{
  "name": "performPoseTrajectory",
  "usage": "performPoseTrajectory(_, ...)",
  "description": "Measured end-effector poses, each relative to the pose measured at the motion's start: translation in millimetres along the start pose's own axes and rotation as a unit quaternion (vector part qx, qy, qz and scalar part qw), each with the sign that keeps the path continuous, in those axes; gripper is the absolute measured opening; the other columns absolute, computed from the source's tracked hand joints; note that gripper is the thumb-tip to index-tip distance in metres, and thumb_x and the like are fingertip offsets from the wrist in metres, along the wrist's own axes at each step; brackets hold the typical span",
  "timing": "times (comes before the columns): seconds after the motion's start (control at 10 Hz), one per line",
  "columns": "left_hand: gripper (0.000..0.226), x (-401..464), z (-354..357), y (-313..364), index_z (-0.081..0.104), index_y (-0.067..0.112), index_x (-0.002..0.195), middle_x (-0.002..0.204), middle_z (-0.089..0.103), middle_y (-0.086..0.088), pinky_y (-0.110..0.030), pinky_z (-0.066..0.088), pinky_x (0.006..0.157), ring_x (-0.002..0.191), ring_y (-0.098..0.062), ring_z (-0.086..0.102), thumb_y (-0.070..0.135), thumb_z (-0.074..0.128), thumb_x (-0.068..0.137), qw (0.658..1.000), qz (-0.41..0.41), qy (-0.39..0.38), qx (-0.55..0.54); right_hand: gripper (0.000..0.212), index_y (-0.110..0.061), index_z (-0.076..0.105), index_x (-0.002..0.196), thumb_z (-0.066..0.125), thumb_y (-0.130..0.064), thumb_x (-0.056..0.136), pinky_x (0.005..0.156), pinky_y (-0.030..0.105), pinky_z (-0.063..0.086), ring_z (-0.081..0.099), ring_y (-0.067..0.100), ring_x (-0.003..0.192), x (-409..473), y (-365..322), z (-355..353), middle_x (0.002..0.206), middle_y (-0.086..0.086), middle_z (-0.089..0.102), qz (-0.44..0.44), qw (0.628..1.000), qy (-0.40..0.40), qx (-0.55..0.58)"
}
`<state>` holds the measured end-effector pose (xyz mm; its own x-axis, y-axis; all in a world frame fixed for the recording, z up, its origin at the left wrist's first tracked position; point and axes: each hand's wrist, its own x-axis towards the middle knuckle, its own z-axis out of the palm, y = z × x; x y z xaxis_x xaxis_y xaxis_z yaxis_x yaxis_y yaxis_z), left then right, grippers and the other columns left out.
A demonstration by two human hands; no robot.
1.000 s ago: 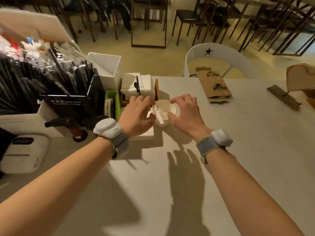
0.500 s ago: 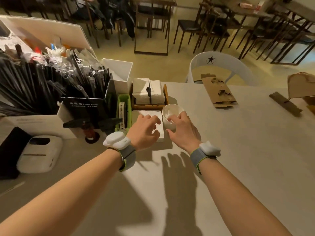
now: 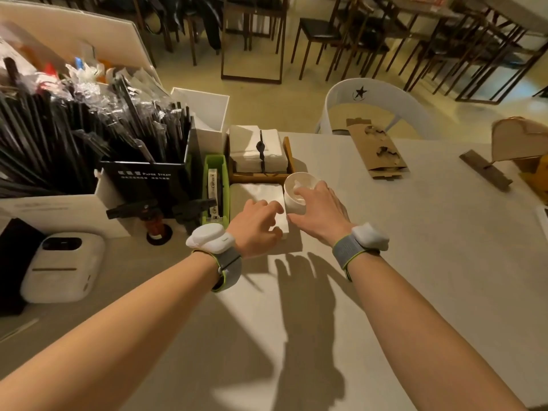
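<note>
At the far left part of the pale grey table (image 3: 415, 277), the small white paper cup (image 3: 298, 192) stands upright. It is just beside the right edge of the flat white napkin stack (image 3: 258, 192) and close in front of the wooden napkin holder (image 3: 289, 157). The right hand (image 3: 318, 213) grasps the cup, with fingers curled round its side and one fingertip over the rim. The left hand (image 3: 255, 226) lies on the stack with bent fingers; whether it pinches a sheet I cannot tell.

To the right of the cup the tabletop runs open towards the flat brown cardboard cup carrier (image 3: 381, 152), and the near side is open too.

A second ago both hands were at the cup. The left hand has since come off it onto the stack, and the cup now sits closer to the holder.

The left side is hemmed in by the narrow green plastic tray (image 3: 215, 170), the black box of paper straws (image 3: 145, 185) and a rounded white label printer (image 3: 63, 266) nearer the table edge. A white chair with a black star (image 3: 376, 97) stands beyond the far edge.
</note>
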<state>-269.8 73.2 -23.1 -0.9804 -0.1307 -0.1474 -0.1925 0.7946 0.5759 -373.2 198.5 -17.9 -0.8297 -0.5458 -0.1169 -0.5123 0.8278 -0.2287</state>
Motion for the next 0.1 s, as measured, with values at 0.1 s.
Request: performPoseTrajectory(0.1,0.033,0.1,-15.2,5.5,0.053,0.017,0.121,0.109,0.06,-0.007,-0.04,0.044,0.087,0.106,-0.027,0.046,0.022,0.05,0.089,0.999,0.009,0.018,-0.029,0.051,-0.027,0.053,0.126,0.065,-0.043,0.079,0.082,0.038,0.047,0.052,0.031,0.108,-5.9,-7.7,-21.3,0.118,0.01,0.048,-0.021,0.999,0.031,0.024)
